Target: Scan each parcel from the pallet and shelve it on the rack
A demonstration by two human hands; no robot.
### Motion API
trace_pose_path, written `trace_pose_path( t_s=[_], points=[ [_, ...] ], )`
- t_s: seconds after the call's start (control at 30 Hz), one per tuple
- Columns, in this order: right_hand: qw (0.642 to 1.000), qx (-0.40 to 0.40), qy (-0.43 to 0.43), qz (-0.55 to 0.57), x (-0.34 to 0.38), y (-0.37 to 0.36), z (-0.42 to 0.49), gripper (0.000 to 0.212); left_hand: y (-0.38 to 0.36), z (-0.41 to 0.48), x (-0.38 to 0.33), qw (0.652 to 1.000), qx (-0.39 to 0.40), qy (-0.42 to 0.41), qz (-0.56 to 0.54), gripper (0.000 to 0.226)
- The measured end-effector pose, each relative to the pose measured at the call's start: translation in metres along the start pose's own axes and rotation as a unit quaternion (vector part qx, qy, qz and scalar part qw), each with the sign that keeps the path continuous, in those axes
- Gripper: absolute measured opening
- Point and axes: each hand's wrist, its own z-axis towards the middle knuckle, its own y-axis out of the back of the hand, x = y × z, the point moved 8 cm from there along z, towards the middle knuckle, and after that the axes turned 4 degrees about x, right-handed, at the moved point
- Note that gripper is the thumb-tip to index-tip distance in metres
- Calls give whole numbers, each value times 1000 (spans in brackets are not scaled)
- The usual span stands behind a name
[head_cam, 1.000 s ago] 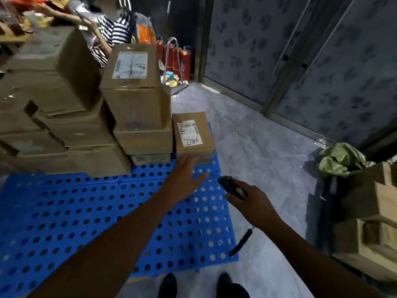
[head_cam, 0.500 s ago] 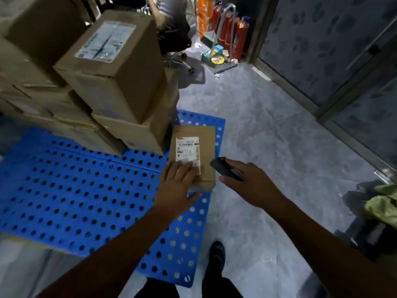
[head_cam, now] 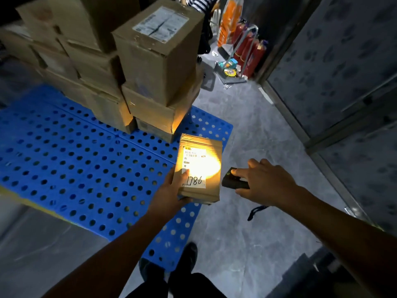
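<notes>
A small brown parcel point(head_cam: 198, 147) with a white label marked 1786 is held above the corner of the blue perforated pallet point(head_cam: 71, 160). My left hand point(head_cam: 169, 194) grips its near left edge from below. My right hand point(head_cam: 266, 183) holds a black handheld scanner point(head_cam: 233, 181) just right of the parcel, and its yellow light falls on the label. A wrist strap dangles below that hand. A stack of larger cardboard parcels point(head_cam: 159, 57) stands on the far part of the pallet.
Red fire extinguishers point(head_cam: 249, 52) in a metal stand sit at the far wall beside a grey patterned glass door point(head_cam: 343, 61). A person in a striped top is partly visible behind the stack. My shoes stand at the pallet's near corner on grey floor.
My left hand reached the small parcel, gripped it and lifted it off the pallet toward me. My right hand brought the scanner beside it, and its light now shines on the label.
</notes>
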Motion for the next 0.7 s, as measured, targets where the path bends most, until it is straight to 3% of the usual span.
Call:
trace_pose_path(
  t_s=[0.23, 0.4, 0.57, 0.7],
  points=[
    [998, -6, 22, -59, 21, -2, -36, 58, 4, -33, 13, 999, -13, 22, -35, 91],
    [995, -37, 67, -61, 40, 0, -41, 56, 17, -73, 25, 995, -68, 61, -46, 92],
    [993, -37, 84, 71, 71, -12, -22, 65, 36, -139, 33, 982, -152, 99, -44, 95],
    [983, 7, 150, 104, 146, -26, -7, 65, 67, -216, 48, 957, -241, 148, -68, 92]
  ],
)
